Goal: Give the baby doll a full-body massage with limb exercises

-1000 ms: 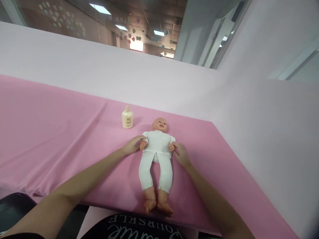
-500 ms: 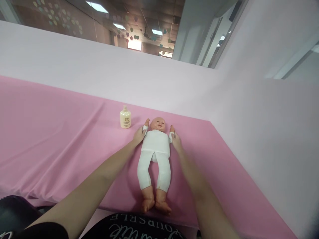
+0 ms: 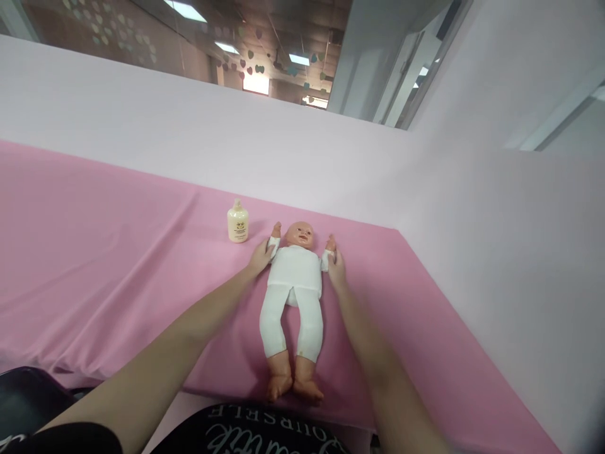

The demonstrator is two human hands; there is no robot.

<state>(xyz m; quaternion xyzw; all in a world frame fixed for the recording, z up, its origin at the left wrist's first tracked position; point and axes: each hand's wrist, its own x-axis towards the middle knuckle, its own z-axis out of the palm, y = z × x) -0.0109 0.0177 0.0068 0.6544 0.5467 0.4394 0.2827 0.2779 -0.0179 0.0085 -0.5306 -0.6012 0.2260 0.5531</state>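
The shirt (image 3: 278,435) at the bottom of the frame carries pale lettering, upside down in this view: YOURSELF reads clearly, while the script line next to it is cut off and I cannot make it out. Pale marks on the black sleeve (image 3: 75,436) at lower left are too cropped to read. Near the centre, the cream bottle (image 3: 237,230) stands upright, its dark emblem and fine lines of print facing the camera but too small to read. Just right of it the doll (image 3: 293,277) lies on its back on the pink cloth (image 3: 118,233), a little below the middle of the frame, head up and feet toward the lower edge. The left hand (image 3: 259,257) has its fingers closed narrowly on the doll's sleeved arm at picture left; the right hand (image 3: 336,270) does likewise at picture right, though how far each wraps underneath cannot be told. Both doll arms point up beside the head. The cloth's far edge slants down from the left side, along the white wall (image 3: 283,157), to a corner right of the doll, then drops diagonally to lower right. The feet lie close to the near edge; sideways there is room, with a wide, creased stretch at left and a narrower one at right
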